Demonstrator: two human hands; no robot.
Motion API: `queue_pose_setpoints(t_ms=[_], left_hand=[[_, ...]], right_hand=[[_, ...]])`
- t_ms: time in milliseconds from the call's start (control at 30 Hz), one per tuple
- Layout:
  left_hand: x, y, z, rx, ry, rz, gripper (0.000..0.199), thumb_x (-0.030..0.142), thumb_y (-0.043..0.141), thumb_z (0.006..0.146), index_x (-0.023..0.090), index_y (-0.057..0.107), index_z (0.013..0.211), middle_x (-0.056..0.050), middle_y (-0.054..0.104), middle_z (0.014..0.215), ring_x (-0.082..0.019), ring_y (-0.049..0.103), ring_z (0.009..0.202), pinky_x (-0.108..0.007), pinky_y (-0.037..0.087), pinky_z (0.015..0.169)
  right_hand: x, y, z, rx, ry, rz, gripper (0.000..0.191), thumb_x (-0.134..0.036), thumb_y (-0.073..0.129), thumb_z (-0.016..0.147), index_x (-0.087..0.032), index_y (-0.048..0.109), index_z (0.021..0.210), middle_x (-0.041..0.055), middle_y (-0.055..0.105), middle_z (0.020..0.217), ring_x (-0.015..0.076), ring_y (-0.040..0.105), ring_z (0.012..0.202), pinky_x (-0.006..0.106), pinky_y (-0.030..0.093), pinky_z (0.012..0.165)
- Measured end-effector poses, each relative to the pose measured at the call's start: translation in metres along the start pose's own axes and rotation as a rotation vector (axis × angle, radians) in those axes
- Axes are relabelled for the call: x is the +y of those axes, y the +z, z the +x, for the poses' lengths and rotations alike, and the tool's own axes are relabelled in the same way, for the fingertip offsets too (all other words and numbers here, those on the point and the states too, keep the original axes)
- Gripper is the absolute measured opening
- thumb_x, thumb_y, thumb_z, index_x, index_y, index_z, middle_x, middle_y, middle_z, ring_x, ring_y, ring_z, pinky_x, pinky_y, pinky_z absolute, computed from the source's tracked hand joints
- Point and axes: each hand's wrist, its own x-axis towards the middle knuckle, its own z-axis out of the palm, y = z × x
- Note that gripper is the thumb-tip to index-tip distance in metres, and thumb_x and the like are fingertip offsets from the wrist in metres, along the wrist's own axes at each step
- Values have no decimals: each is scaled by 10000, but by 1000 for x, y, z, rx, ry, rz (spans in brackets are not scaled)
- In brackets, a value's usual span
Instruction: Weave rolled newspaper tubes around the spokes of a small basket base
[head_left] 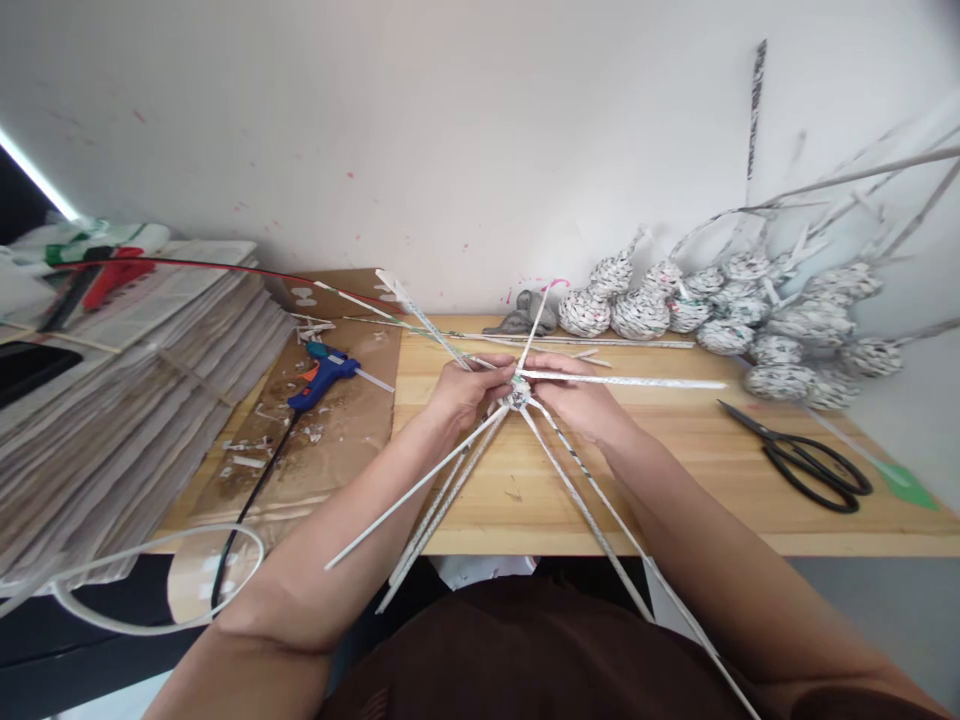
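Note:
A small woven knot of rolled paper strips (517, 392) is held between my two hands above the wooden table. Several long paper rods radiate from it, such as a white rod (622, 380) pointing right and others reaching down toward my lap. My left hand (474, 388) grips the knot's left side, thumb on top and fingers bent. My right hand (566, 393) closes round the right side, its fingers partly hidden behind the rods and the knot.
Black scissors (806, 460) lie at right. Several woven paper gourds (750, 310) stand along the wall. A blue glue gun (322, 378) rests on cardboard (352, 440) at left, beside a tall stack of newspapers (172, 400). A grey lump (529, 315) sits at the back.

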Motion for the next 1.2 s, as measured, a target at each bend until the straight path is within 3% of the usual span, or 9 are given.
queue_pose_setpoints(t_ms=[133, 233, 300, 400, 633, 800, 900, 1067, 1200], left_hand=[[0, -5, 3, -63, -23, 83, 300, 84, 873, 515, 81, 736, 782, -68, 709, 756, -131, 663, 659, -218, 563, 601], [1, -5, 0, -111, -21, 132, 309, 116, 887, 491, 76, 739, 760, -80, 715, 770, -146, 669, 683, -234, 566, 625], [1, -4, -3, -128, -13, 159, 320, 142, 900, 466, 79, 735, 733, -78, 714, 754, -151, 671, 681, -246, 567, 634], [1, -2, -7, -153, 0, 194, 340, 185, 915, 438, 86, 725, 703, -77, 717, 755, -163, 678, 698, -272, 574, 666], [4, 0, -10, -180, 42, 295, 369, 236, 920, 422, 93, 703, 684, -57, 693, 666, -146, 646, 629, -301, 552, 677], [4, 1, -12, -212, 114, 437, 277, 223, 863, 519, 106, 695, 706, -27, 657, 612, -118, 595, 559, -246, 495, 589], [2, 2, -12, -244, 177, 476, 214, 221, 820, 577, 128, 653, 673, 1, 614, 562, -99, 546, 497, -222, 444, 523], [4, 1, -7, -165, 203, 360, 245, 237, 813, 588, 148, 592, 641, 15, 587, 538, -94, 516, 461, -211, 385, 464], [9, -3, 2, -91, 136, 229, 284, 276, 824, 602, 142, 573, 610, 18, 559, 510, -60, 453, 414, -193, 297, 406]], right_hand=[[-9, -14, 4, -37, 153, 34, 318, -456, 757, 694, -170, 738, 832, 42, 698, 693, 136, 621, 571, 215, 477, 459], [-12, -22, 5, -89, 157, 1, 393, -507, 797, 644, -158, 748, 816, 44, 693, 670, 130, 601, 535, 190, 380, 373], [-13, -23, 5, -102, 101, -84, 359, -491, 794, 656, -158, 746, 784, 33, 686, 642, 119, 579, 514, 195, 363, 386], [-12, -18, 3, -18, -34, -214, 271, -433, 750, 720, -164, 732, 739, 23, 680, 630, 114, 568, 527, 212, 408, 465], [-12, -8, -3, 40, -225, -312, 222, -390, 679, 767, -172, 717, 750, 38, 699, 706, 149, 598, 607, 254, 453, 557], [-14, -2, -7, 63, -275, -400, 171, -353, 673, 782, -199, 737, 744, 23, 700, 681, 150, 599, 602, 259, 442, 569], [-17, -1, -7, 103, -301, -341, 191, -380, 684, 790, -201, 734, 746, 23, 707, 705, 151, 610, 611, 260, 458, 583], [-15, -12, 3, 312, -199, -156, 389, -555, 618, 819, -178, 708, 777, 25, 653, 630, 111, 516, 457, 235, 404, 430], [-10, -21, 11, 197, -2, -36, 360, -533, 707, 734, -174, 702, 768, 16, 648, 631, 91, 510, 443, 205, 375, 379]])
